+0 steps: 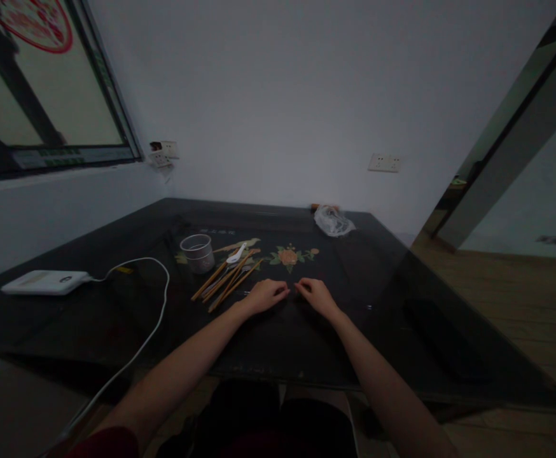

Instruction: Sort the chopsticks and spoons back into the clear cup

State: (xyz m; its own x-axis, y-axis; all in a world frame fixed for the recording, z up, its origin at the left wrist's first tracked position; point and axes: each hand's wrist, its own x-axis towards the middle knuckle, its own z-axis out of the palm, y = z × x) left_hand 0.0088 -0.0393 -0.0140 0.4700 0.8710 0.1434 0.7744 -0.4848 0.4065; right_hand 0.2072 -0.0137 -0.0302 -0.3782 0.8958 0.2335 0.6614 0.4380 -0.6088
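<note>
Both my hands rest on a dark glass table (116, 318), fingertips nearly touching in the middle. My left hand (266, 296) lies palm down with curled fingers, just right of a loose pile of wooden chopsticks (225, 280). My right hand (316, 296) lies beside it, fingers bent and pinched toward the left hand. Whether either hand holds something small is too dark to tell. A white spoon (236, 254) lies on the chopsticks. A small metal cup (198, 252) stands upright to their left.
A white flat device (44, 282) with a white cable (156, 318) lies at the table's left. A crumpled clear plastic bag (334, 221) sits at the far edge by the wall. A floral pattern (290, 256) shows under the glass. Wooden floor lies to the right.
</note>
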